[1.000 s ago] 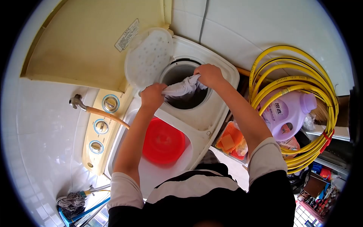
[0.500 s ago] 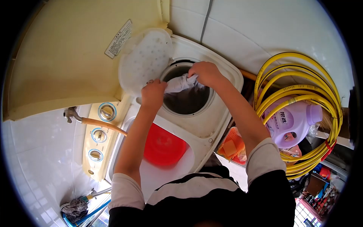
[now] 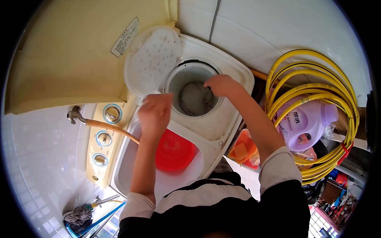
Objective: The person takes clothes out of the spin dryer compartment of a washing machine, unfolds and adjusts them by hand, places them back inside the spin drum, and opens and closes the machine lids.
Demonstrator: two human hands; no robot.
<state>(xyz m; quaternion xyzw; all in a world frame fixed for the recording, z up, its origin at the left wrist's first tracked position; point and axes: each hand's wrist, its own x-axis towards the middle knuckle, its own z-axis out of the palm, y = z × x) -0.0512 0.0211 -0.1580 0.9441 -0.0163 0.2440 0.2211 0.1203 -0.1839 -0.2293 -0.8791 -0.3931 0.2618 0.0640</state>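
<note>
My right hand (image 3: pixel 223 85) is over the right rim of the round spin tub (image 3: pixel 179 81), fingers curled down and inward. Whatever those fingers pinch, if anything, is hidden. Grey cloth (image 3: pixel 194 98) lies down inside the tub, below and left of that hand. My left hand (image 3: pixel 154 113) is smeared by motion, above the edge between the spin tub and the wash tub; its fingers cannot be made out. A red basin (image 3: pixel 174 150) sits in the white wash tub (image 3: pixel 180 183). The translucent dotted lid (image 3: pixel 152 59) stands raised behind the spin tub.
A control panel with knobs (image 3: pixel 104 139) and a tap (image 3: pixel 74 115) with an orange hose (image 3: pixel 109 127) are on the left. Coiled yellow hose (image 3: pixel 311 53) and a purple detergent bottle (image 3: pixel 307 125) stand right. A mop (image 3: pixel 78 217) is lower left.
The pale cloth that was stretched between both hands is no longer there; grey cloth shows low in the tub. My left hand moved left and down, my right hand slightly right and down.
</note>
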